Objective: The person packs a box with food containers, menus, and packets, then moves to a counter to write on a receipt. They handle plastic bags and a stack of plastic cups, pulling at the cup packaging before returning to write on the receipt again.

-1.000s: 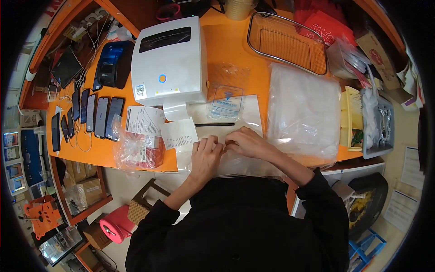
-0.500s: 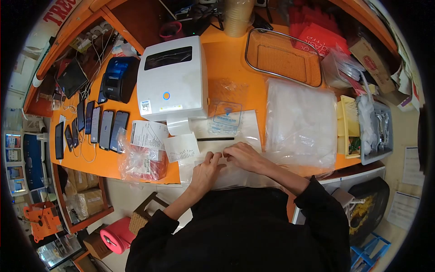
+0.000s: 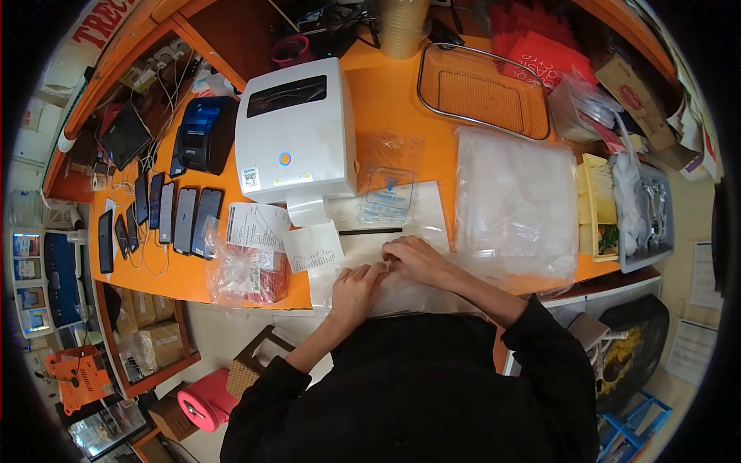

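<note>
Curling their fingers, left hand (image 3: pixel 355 295) and right hand (image 3: pixel 417 261) meet over clear plastic (image 3: pixel 409 299) at the orange table's (image 3: pixel 394 96) near edge, any grip hidden; just beyond lies a black rod (image 3: pixel 371 231), receipt (image 3: pixel 314 247) left, plastic stack (image 3: pixel 515 201) right, white printer (image 3: pixel 297 135) far left.

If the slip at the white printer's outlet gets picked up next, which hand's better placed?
Left, probably. The left hand is nearer the slip, which lies ahead and to its left; the right hand is farther off. Whether either holds anything is unclear.
</note>
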### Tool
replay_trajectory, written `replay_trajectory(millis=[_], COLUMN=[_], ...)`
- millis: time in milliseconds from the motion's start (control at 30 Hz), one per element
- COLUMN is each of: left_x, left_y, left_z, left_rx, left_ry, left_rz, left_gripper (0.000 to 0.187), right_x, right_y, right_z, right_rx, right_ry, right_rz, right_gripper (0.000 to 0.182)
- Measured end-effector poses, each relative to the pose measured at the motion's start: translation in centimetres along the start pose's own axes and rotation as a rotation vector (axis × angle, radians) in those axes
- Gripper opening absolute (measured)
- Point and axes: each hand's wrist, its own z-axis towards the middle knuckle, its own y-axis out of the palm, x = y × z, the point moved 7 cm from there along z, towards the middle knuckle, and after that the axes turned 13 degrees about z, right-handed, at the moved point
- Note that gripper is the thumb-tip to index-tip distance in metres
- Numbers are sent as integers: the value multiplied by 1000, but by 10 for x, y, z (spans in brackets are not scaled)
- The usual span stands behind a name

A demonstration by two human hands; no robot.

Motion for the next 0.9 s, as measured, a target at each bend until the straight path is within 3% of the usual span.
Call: replay_trajectory(millis=[33, 133, 267, 333, 433, 567, 733, 900], left_x=[-6, -5, -3, 8, 10, 7, -6, 4], left_y=[3, 2, 0, -22, -14, -12, 2, -10], left_z=[0, 3, 5, 9, 5, 2, 4, 6], left_rx=[-28, -74, -59, 142, 109, 87, -69, -20], left_ry=[-111, -188, -167, -14, 106, 113, -147, -87], left_rz=[-37, -66, -72, 82, 10, -61, -21, 101], left_gripper=[12, 16, 14, 11, 9, 9, 15, 14], right_x=[-3, -6, -10, -6, -2, 0, -6, -18], right_y=[-2, -8, -12, -13, -8, -2, -6, -14], right_z=[0, -4, -3, 0, 0, -1, -2, -4], right_rx=[16, 20, -95, -109, -35, 19, -23, -136], right_ry=[-56, -20, 66, 127, -3, -1, 9, 118], right_rz=[38, 65, -12, 35, 32, -15, -26, -79], right_gripper=[11, 12, 15, 14, 12, 10, 10, 10])
